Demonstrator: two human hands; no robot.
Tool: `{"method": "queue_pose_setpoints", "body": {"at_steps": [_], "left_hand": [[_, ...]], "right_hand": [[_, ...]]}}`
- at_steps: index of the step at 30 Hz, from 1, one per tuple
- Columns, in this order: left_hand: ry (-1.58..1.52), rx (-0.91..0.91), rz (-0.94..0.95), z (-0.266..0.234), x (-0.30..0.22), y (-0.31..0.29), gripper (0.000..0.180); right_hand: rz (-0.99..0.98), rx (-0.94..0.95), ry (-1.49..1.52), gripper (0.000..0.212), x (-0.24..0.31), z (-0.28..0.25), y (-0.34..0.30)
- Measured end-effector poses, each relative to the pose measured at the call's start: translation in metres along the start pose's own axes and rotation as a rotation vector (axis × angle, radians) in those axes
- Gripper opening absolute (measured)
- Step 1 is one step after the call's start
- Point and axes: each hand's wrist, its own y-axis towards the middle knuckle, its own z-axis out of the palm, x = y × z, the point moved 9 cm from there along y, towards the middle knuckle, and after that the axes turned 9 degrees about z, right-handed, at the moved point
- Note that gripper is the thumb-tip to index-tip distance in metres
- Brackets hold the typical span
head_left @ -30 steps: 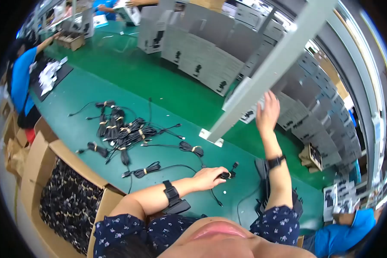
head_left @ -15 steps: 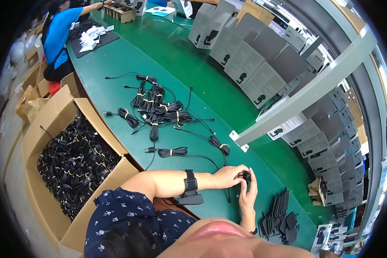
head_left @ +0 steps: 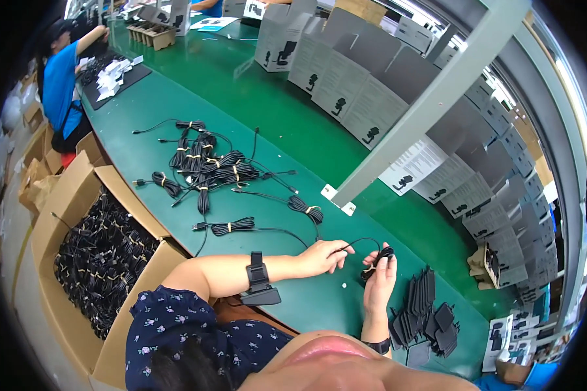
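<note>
A coiled black cable (head_left: 383,257) is pinched in the right hand (head_left: 379,281), its fingers closed round the bundle above the green table (head_left: 319,306). The loose end is nipped between thumb and fingertips of the left hand (head_left: 321,256). The cable is judged light, limp and springy; it is best gripped across the coil's middle, lest loops spill.

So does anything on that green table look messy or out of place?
Only mildly: the tied cable bundles lie in a loose tangle with stray ends trailing across the green table, unlike the boxes standing in a row. Nothing looks spilled or damaged.
</note>
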Motion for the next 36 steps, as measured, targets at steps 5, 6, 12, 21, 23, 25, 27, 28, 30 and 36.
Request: {"method": "queue_pose_setpoints", "body": {"at_steps": [5, 6, 12, 21, 23, 25, 27, 28, 30, 36], "left_hand": [[-0.254, 0.035, -0.056, 0.015, 0.008, -0.003, 0.023], [-0.203, 0.059, 0.013, 0.019, 0.000, -0.003, 0.023], [0.272, 0.309, 0.202, 0.039, -0.026, -0.013, 0.039], [0.056, 0.416, 0.122, 0.052, -0.010, -0.021, 0.013], [0.077, 0.398, 0.062, 0.050, -0.005, -0.023, 0.013], [0.054, 0.283, -0.016, 0.039, -0.002, -0.024, 0.016], [0.077, 0.261, 0.063, 0.036, -0.006, -0.020, 0.015], [0.088, 0.208, 0.007, 0.030, -0.004, -0.020, 0.018], [0.097, 0.139, -0.022, 0.027, -0.001, -0.015, 0.020], [0.091, 0.119, -0.064, 0.028, 0.010, -0.002, 0.020]], "right_hand": [[-0.111, 0.152, -0.107, 0.041, 0.016, 0.028, -0.023], [-0.130, 0.176, -0.077, 0.043, 0.018, 0.030, -0.025], [0.044, 0.341, 0.310, 0.047, 0.017, 0.035, -0.034], [0.177, 0.278, 0.281, 0.044, -0.016, 0.026, -0.014], [0.159, 0.238, 0.231, 0.042, -0.019, 0.024, -0.009], [0.216, 0.194, 0.155, 0.040, -0.034, 0.015, -0.004], [0.262, 0.206, 0.151, 0.036, -0.045, 0.015, 0.003], [0.268, 0.196, 0.131, 0.036, -0.048, 0.015, 0.006], [0.281, 0.198, 0.126, 0.034, -0.052, 0.010, 0.012], [0.298, 0.127, 0.197, 0.034, -0.052, -0.002, 0.021]]}}
